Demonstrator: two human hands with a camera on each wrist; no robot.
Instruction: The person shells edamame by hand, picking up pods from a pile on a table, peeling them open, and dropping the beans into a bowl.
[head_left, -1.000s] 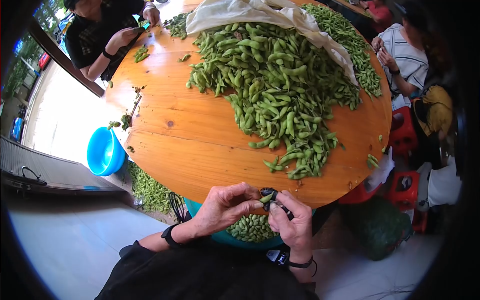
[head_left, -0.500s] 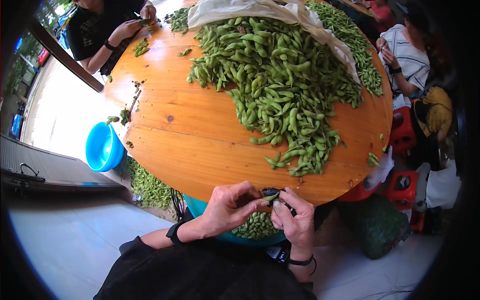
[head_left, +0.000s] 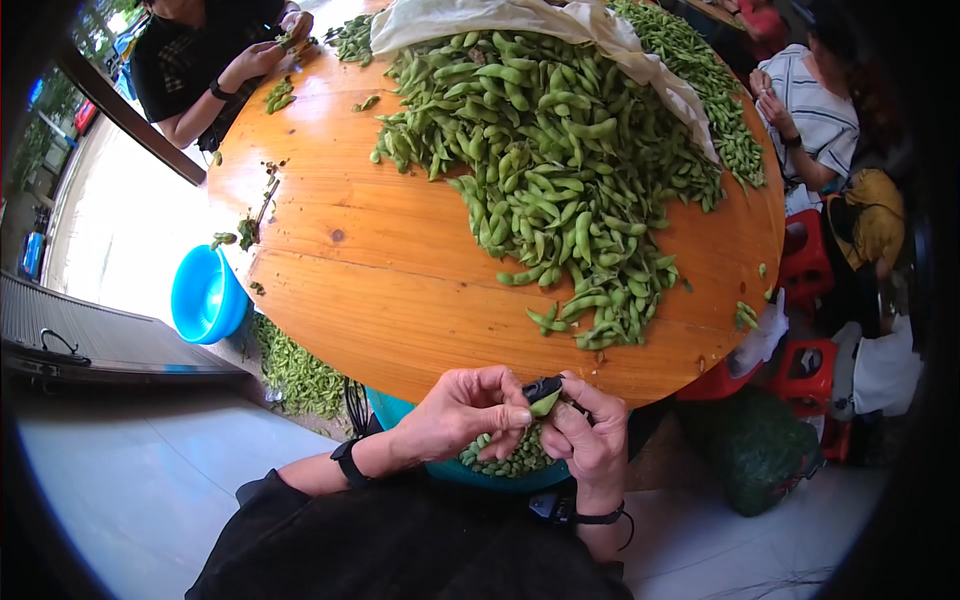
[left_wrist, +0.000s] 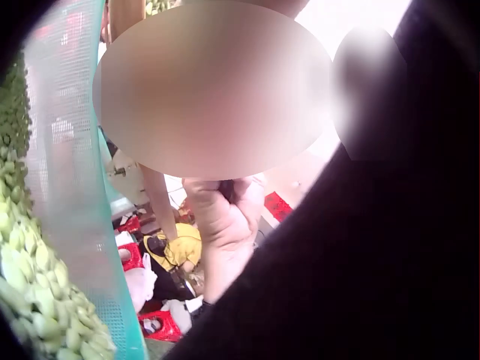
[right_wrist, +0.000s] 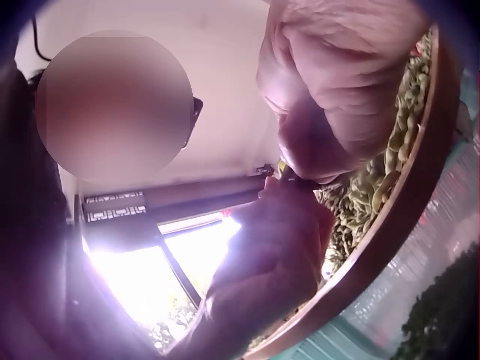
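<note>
Green pod held between two hands at the near edge of a round wooden tabletop.
Largest to smallest: the tabletop bears a heap of pods; below its near edge, a teal basket contains shelled beans. The left hand and right hand meet, each grip pinching the pod. Its long axis slants, one end toward the left thumb, the other up and right toward the right fingertips; which end is the stalk cannot be told.
</note>
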